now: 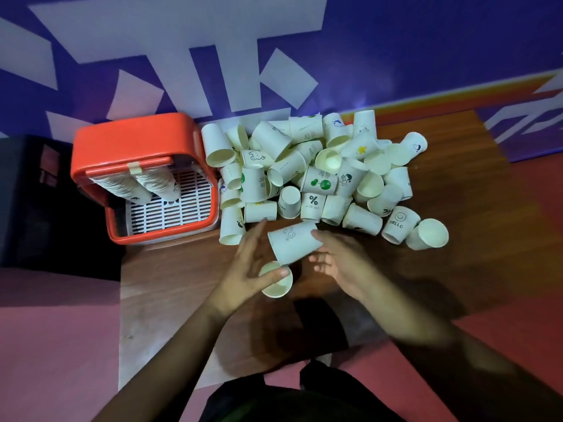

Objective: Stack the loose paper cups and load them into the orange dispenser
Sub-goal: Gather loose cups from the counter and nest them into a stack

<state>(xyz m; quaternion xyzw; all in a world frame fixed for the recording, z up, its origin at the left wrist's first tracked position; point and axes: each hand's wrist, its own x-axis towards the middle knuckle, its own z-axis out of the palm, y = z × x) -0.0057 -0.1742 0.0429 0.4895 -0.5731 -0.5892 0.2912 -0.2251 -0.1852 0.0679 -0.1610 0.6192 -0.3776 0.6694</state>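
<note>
A pile of loose white paper cups, many with small prints, lies across the back of the wooden table. To its left stands the orange dispenser, with two cup stacks hanging inside above a white slotted tray. My left hand holds an upright cup at the table's front, thumb on its rim. My right hand pinches a tilted cup between thumb and fingers, right above the upright one and touching it.
A dark box stands left of the dispenser. A blue wall with white shapes rises directly behind the table. Pink floor surrounds the table on both sides. Bare wood shows to the right of the pile.
</note>
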